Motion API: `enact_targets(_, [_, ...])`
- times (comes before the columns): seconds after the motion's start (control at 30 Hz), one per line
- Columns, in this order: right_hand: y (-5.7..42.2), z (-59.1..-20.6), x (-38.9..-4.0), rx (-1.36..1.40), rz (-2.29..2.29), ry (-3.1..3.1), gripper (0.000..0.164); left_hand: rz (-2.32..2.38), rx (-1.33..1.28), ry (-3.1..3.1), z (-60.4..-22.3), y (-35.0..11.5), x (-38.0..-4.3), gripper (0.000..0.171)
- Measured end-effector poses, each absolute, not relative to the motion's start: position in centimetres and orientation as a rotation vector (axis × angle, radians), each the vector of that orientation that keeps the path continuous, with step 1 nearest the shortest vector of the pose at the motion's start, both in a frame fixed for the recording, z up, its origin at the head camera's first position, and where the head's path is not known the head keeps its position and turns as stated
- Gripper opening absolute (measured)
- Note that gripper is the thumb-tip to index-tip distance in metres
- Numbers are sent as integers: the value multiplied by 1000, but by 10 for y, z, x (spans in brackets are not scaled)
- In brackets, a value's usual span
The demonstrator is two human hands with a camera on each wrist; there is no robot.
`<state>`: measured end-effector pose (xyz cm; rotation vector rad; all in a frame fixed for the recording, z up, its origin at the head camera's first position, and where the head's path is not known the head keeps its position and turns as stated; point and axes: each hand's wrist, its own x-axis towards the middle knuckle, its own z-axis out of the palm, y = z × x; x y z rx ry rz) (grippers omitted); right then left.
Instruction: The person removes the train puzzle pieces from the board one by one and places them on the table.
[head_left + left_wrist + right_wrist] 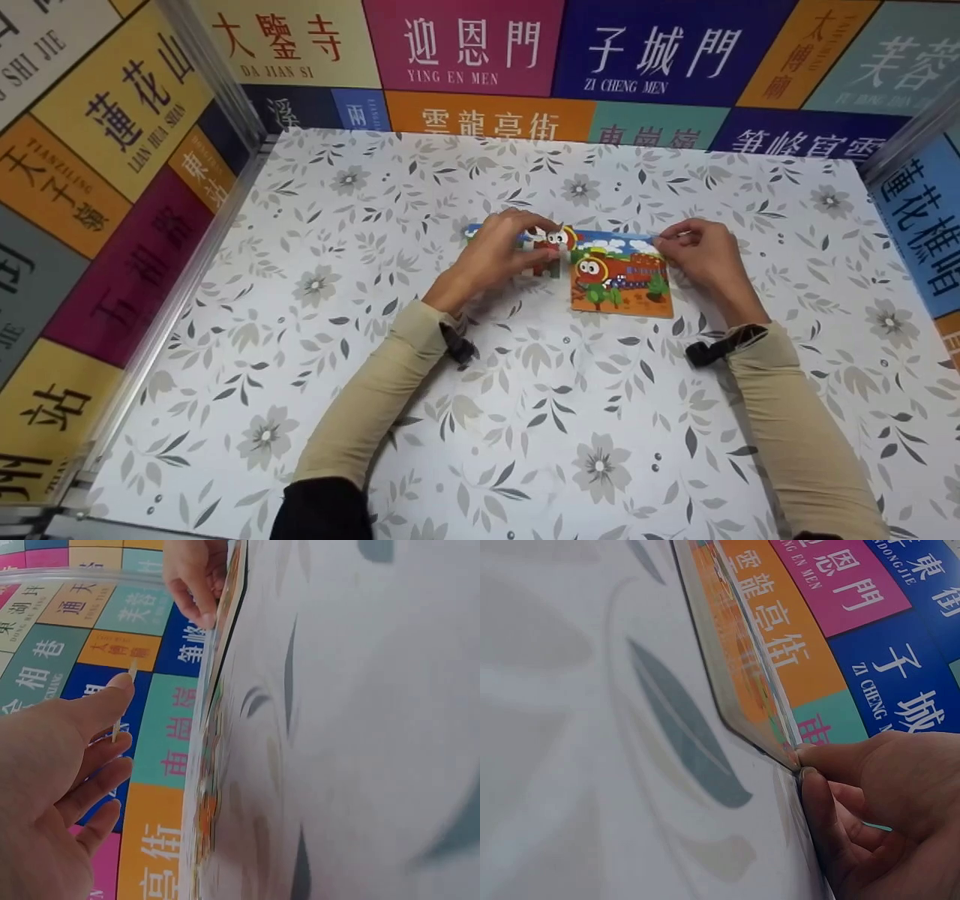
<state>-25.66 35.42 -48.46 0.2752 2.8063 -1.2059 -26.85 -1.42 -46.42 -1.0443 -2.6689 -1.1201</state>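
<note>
My left hand point(487, 251) pinches a small flat puzzle piece point(559, 238) printed with a cartoon eye and red, between thumb and index finger. In the left wrist view the puzzle piece point(117, 709) appears edge-on, raised off the table. To its right lies a flat picture puzzle board point(622, 281) with a red cartoon train, green bushes and orange ground. My right hand point(705, 255) pinches the board's upper right corner; the right wrist view shows thumb and index finger at the board's edge point(757, 742). More printed puzzle point(472, 231) shows behind my left hand, mostly hidden.
A white table point(480, 420) with a grey leaf and flower print lies under everything. Colourful panels with Chinese lettering point(465, 45) stand along the back, and more panels point(127, 112) line the left and right sides.
</note>
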Motion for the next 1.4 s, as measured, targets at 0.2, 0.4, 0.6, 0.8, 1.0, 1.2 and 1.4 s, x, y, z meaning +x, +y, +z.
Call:
enact_targets(0.2, [354,-484,-256,261,-1222,2813,43,-1200,-1036,-2622,-463,-39,-269,38])
enact_targets(0.4, [354,-484,-255,257,-1249,2798,44,-1198,-1012,-2638,-465,-58,-270,41])
enact_targets(0.6, [354,-484,-253,212,-1243,2834,44,-1208,-1001,-2668,-471,-76,-270,43])
enact_targets(0.8, [354,-484,-253,203,-1232,2851,44,-1192,-1007,-2687,-476,-95,-272,43])
enact_targets(1.0, [354,-484,-253,207,-1251,2836,44,-1201,-954,-2720,-482,-109,-278,43])
enact_targets(1.2, [354,-484,-255,215,-1254,2819,44,-1203,-947,-2781,-485,-118,-281,42])
enact_targets(1.4, [355,-484,-255,231,-1252,2811,44,-1254,-940,-2889,-486,-125,-281,43])
